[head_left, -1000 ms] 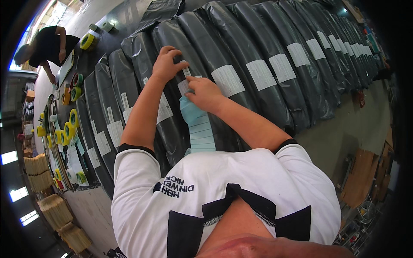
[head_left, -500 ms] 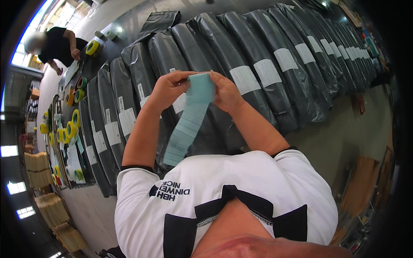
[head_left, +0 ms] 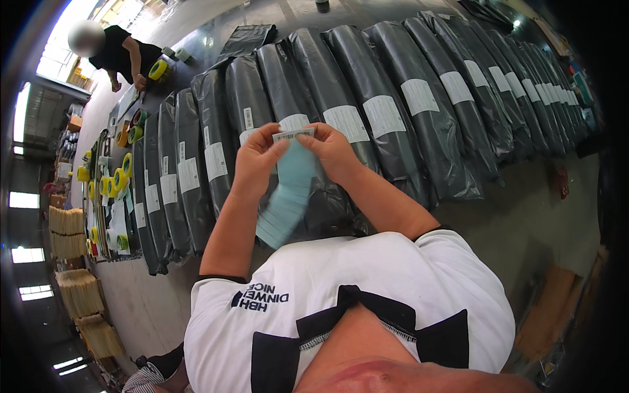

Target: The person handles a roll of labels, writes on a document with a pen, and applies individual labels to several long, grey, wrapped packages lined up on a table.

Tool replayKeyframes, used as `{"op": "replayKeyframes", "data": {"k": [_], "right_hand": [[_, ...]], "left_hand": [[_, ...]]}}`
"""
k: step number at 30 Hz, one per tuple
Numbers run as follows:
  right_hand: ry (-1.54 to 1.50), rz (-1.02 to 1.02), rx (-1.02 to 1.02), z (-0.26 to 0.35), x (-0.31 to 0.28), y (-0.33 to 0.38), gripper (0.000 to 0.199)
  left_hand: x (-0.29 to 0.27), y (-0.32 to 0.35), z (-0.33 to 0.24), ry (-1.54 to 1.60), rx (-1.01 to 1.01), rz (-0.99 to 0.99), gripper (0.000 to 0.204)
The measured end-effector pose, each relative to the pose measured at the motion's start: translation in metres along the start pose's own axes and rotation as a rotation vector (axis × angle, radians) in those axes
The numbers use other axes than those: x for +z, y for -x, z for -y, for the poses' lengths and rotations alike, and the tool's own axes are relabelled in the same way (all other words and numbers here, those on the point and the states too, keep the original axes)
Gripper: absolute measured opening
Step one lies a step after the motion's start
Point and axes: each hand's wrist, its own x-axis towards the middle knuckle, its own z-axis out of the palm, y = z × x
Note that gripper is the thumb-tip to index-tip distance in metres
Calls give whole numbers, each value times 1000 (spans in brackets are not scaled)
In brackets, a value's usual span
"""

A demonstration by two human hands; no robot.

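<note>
My left hand (head_left: 257, 160) and my right hand (head_left: 332, 152) are raised in front of my chest, both gripping the top of a long light-blue strip of label backing (head_left: 288, 190) that hangs down toward my white shirt. A small white barcode label (head_left: 293, 134) shows at the strip's top edge, pinched between both hands' fingers. Behind the hands lies a long row of dark grey plastic mailer bags (head_left: 341, 98) on the floor, most bearing a white label (head_left: 383, 116).
Another person in black (head_left: 118, 52) bends over at the far left by a yellow tape roll (head_left: 157, 69). More yellow and green tape rolls (head_left: 118, 180) lie along the left. Stacks of tan cardboard (head_left: 72, 236) stand at the left edge. Bare concrete floor (head_left: 524, 209) lies right.
My hands have lifted off a grey bag and come up toward my chest, carrying the blue strip; now both hold its top with a label between the fingers.
</note>
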Motion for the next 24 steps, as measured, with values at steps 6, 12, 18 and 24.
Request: {"op": "replayKeyframes", "data": {"k": [6, 12, 18, 24], "right_hand": [[197, -40, -46, -18, 13, -10, 15], [366, -133, -10, -26, 18, -30, 27], [679, -59, 114, -39, -4, -40, 31], [1056, -47, -160, -49, -7, -58, 23]], "left_hand": [[-15, 4, 21, 148, -65, -61, 20], [-29, -14, 32, 262, -79, -152, 17], [-49, -58, 22, 161, -167, -167, 14], [-81, -162, 8, -511, -221, 289, 18]]}}
